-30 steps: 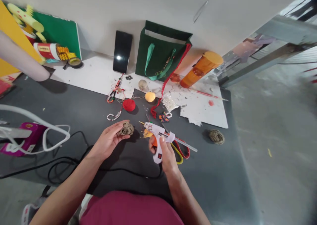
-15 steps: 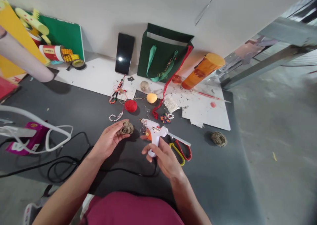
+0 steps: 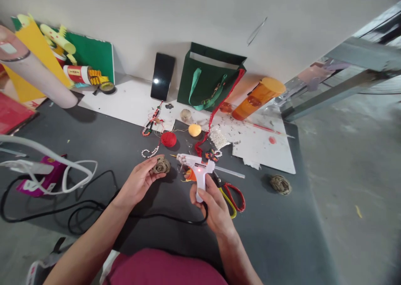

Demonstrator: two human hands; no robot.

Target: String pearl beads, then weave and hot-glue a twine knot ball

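My left hand (image 3: pixel 140 180) pinches a brown coiled rosette (image 3: pixel 161 166) between thumb and fingers above the grey table. My right hand (image 3: pixel 212 203) is wrapped round the handle of a white glue gun (image 3: pixel 197 168), which has a small red light on its side. The gun's nozzle points left, a short gap from the rosette. A clear glue stick (image 3: pixel 231 172) sticks out of its back. Beneath and beside the gun lie scissors (image 3: pixel 234 196) with red and yellow handles and something orange. A second rosette (image 3: pixel 280 184) rests at the right.
Behind are a red ball (image 3: pixel 168 139), a yellow ball (image 3: pixel 194 130), beads, a phone (image 3: pixel 162 77), a dark green bag (image 3: pixel 200 78) and an orange tube (image 3: pixel 258 98). Black cable (image 3: pixel 166 216) crosses the table from a purple power strip (image 3: pixel 44 175) at left.
My right fingers have closed round the glue gun's handle, and the gun is more level, with a red light now showing. The whole view has shifted slightly.
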